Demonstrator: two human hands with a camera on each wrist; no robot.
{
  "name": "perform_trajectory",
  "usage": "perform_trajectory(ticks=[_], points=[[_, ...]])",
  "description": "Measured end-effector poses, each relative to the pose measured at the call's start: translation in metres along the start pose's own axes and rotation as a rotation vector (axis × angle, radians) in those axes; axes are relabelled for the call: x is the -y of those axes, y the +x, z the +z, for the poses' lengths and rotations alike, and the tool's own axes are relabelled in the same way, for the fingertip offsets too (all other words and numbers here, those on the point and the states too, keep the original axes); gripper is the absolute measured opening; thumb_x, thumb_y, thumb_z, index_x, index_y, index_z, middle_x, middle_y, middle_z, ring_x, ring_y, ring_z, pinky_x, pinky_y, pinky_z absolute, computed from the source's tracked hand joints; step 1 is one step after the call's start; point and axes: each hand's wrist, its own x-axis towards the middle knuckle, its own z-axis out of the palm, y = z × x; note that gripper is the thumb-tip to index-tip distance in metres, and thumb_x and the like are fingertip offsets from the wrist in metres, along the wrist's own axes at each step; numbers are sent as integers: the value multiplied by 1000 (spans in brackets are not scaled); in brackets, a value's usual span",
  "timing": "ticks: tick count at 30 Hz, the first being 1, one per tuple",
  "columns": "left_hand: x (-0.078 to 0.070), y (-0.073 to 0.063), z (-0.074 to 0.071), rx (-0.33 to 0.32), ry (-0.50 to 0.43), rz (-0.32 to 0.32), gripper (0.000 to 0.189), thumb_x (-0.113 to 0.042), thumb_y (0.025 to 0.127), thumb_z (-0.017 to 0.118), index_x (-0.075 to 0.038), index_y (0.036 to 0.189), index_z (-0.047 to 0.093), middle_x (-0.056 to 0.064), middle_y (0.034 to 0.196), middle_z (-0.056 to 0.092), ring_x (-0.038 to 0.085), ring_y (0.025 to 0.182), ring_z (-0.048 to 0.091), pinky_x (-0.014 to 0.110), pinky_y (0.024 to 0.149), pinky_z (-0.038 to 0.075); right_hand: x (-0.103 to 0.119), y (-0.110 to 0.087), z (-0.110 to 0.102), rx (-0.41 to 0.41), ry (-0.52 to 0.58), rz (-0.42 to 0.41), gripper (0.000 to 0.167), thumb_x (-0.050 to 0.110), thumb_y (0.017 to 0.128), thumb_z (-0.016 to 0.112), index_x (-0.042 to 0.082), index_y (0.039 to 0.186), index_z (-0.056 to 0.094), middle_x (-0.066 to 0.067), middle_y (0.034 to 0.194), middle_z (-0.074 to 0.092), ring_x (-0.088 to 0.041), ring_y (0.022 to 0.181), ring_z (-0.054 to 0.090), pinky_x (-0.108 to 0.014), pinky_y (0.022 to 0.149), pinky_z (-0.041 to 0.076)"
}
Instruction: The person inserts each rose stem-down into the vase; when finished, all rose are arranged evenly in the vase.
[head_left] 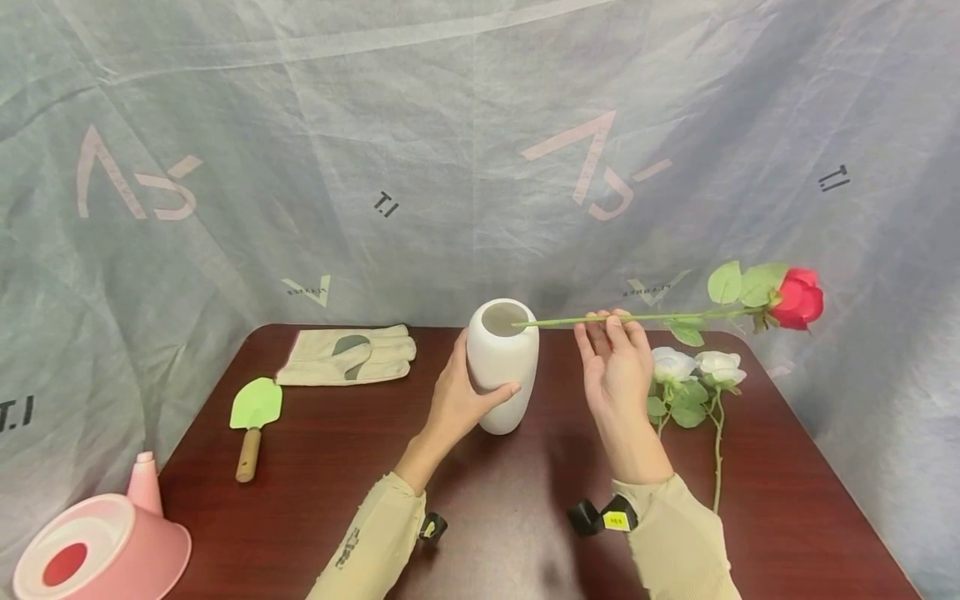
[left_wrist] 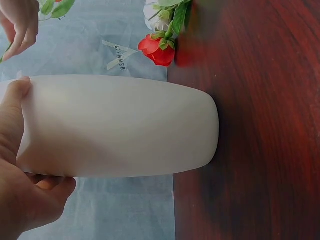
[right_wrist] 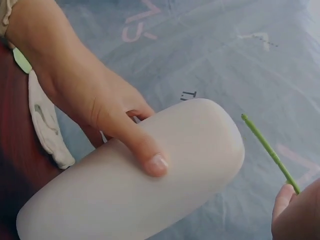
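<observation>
A white vase stands upright on the table, its round mouth facing up. My left hand holds it round the side, the thumb across its front in the right wrist view. Between the fingertips and thumb of my right hand is the stem of a red rose, held nearly level. The bloom points right. In the head view the stem's cut end overlaps the vase mouth; the right wrist view shows that green stem apart from the vase, beyond its rim.
White roses lie at the right, with another red rose beside them in the left wrist view. Left of the vase are a work glove, a green trowel and a pink watering can. Grey cloth hangs behind the table.
</observation>
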Motion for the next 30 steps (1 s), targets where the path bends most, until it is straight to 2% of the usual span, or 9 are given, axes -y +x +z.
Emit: perform_trajectory(ticks=[9, 14, 23, 27, 30], points=[[2, 1, 1, 6, -8, 22, 100, -46, 64, 81, -23, 144, 26, 0, 125, 51, 18, 105, 53, 43, 83, 44, -20, 0, 7, 33, -138, -93, 5, 2, 95, 49, 3, 100, 49, -9, 94, 54, -25, 95, 56, -41, 90, 43], [2, 1, 1, 5, -10, 26, 99, -46, 65, 81, -23, 144, 26, 0, 125, 51, 18, 105, 53, 43, 82, 45, -29, -3, 11, 66, -202, -101, 5, 3, 96, 49, 5, 100, 49, -7, 93, 55, -21, 91, 59, -40, 89, 43], [2, 0, 2, 12, -18, 37, 98, -47, 65, 81, -22, 144, 26, 0, 125, 51, 17, 105, 53, 42, 83, 45, -34, -4, 15, 94, -351, -137, 4, 4, 94, 52, 4, 98, 53, -8, 92, 58, -20, 87, 61, -31, 78, 47], [2, 0, 1, 4, -12, 35, 98, -45, 65, 81, -22, 143, 27, 0, 123, 51, 17, 103, 54, 42, 82, 45, -34, -1, 16, 121, -449, -154, 3, 4, 94, 54, 5, 96, 55, -4, 90, 62, -17, 84, 60, -36, 81, 44], [1, 0, 1, 8, -13, 30, 99, -44, 65, 81, -23, 144, 26, 0, 123, 51, 17, 103, 53, 41, 82, 45, -34, 1, 16, 144, -507, -152, 3, 5, 93, 55, 6, 96, 56, -2, 88, 64, -20, 87, 58, -41, 86, 42]])
